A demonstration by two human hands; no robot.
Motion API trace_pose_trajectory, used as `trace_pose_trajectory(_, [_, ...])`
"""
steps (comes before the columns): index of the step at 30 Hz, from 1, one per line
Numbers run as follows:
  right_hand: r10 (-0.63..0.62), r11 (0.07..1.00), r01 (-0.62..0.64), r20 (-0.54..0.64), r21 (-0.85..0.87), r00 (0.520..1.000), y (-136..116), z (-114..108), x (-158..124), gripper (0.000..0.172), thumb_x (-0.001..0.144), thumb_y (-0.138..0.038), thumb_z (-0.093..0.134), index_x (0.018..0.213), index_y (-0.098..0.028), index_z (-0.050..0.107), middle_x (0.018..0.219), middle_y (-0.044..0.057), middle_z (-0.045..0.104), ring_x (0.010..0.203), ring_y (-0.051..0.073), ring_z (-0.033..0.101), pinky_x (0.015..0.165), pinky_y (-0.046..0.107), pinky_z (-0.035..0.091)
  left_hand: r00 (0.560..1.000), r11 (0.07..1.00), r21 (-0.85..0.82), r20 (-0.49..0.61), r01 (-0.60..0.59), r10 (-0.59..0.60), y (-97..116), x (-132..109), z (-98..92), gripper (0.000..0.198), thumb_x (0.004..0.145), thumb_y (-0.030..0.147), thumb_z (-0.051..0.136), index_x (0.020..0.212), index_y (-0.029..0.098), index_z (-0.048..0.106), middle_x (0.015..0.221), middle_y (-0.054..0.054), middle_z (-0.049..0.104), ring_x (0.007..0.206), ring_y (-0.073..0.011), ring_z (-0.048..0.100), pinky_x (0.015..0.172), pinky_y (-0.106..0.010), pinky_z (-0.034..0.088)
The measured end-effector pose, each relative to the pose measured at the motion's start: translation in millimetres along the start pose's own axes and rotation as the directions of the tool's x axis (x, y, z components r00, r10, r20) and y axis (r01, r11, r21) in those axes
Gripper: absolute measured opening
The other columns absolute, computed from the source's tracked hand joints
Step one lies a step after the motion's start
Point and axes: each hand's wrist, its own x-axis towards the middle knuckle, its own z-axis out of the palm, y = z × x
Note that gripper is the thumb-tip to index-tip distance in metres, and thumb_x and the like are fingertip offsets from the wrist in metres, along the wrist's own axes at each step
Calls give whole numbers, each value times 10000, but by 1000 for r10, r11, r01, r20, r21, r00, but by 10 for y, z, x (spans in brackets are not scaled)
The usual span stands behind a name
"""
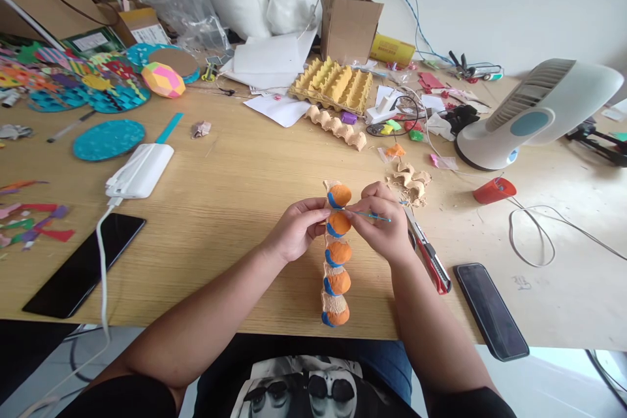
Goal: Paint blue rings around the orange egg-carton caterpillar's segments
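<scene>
Wooden table point(235, 176), far side cluttered: left hand point(295, 228) pinches orange-blue carton strip point(339, 253), right hand point(385, 225) grips thin blue stick point(373, 215); likely detailing cups; next move needs steady hold.

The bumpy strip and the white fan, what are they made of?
The bumpy strip looks like molded paper pulp, matte: its bare tan parts are rough. Its orange and blue coating could be paint or clay; I can't tell. The white fan seems hard plastic, smooth with a soft shine.

The hands point(383, 230) hide part of the blue stick point(378, 217); the view's bottom edge crops the shirt point(298, 382).
</scene>
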Motion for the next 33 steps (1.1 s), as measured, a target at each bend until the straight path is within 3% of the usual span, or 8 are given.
trace_pose_trajectory(33, [81,997,-81,-23,-16,996,-60,54,6,76,875,-205,758,812,-242,739,807,11,593,774,188,598,716,360,472,1000,996,93,7,-7,6,-14,-11,15,159,795,265,815,914,160,822,825,-42,759,724,-132,683,688,-225,564])
